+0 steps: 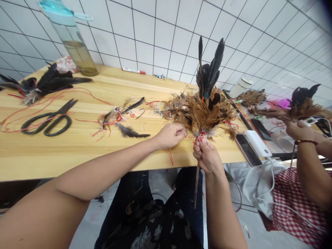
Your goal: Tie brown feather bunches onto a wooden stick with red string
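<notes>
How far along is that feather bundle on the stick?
Done: rust-brown and black feathers already cluster around a thin wooden stick. In hand: the right hand grips the bundle's base while the left hand pinches red thread. Left: a loose black feather pile lies unused on the pale wooden table.

I watch from far away through the head camera. My person has a bare left arm (77, 173) and a bare right arm (224, 214), and the left hand (169, 135) and right hand (207, 157) are bare too. The dark cloth (147, 214) on the lap has big gray flowers (pants or a skirt, I cannot tell).
</notes>
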`<state>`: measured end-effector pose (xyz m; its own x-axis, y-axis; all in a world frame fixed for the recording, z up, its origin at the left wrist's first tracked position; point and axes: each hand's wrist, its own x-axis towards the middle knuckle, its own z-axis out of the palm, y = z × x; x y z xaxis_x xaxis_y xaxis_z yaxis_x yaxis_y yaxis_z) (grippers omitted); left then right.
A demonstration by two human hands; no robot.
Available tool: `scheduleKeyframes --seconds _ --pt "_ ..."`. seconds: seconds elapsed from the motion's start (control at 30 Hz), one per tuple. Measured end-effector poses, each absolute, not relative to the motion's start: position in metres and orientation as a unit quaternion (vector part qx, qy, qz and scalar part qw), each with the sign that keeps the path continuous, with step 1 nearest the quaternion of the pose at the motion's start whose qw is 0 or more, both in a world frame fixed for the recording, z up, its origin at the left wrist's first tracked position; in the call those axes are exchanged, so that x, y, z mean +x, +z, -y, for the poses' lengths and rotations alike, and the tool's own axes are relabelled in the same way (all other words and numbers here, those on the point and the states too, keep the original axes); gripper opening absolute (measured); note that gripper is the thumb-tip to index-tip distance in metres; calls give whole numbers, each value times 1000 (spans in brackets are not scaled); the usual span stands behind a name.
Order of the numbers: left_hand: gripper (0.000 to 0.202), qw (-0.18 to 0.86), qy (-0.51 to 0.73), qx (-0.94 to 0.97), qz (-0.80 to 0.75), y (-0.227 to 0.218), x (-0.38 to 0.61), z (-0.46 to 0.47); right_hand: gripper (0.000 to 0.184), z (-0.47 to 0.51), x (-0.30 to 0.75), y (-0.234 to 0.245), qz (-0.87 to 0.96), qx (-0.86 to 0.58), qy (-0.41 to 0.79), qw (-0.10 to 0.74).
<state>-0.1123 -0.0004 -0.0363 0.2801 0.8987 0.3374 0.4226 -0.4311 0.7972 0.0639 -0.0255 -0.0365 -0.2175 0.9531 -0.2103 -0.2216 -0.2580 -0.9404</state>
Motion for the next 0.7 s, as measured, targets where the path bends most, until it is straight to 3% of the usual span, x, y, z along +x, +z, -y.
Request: scheduleKeyframes --seconds 0.37,0.57,0.7 --pt "28 240 372 772 -456 -40 -112 -2 49 31 66 -30 411 -414 675 452" --pt "26 266 377 759 -459 -45 -116 -6 47 32 67 -27 423 -389 687 445" --pt "24 250 380 777 -436 -41 -118 -3 46 31 81 -31 453 -429 632 461"
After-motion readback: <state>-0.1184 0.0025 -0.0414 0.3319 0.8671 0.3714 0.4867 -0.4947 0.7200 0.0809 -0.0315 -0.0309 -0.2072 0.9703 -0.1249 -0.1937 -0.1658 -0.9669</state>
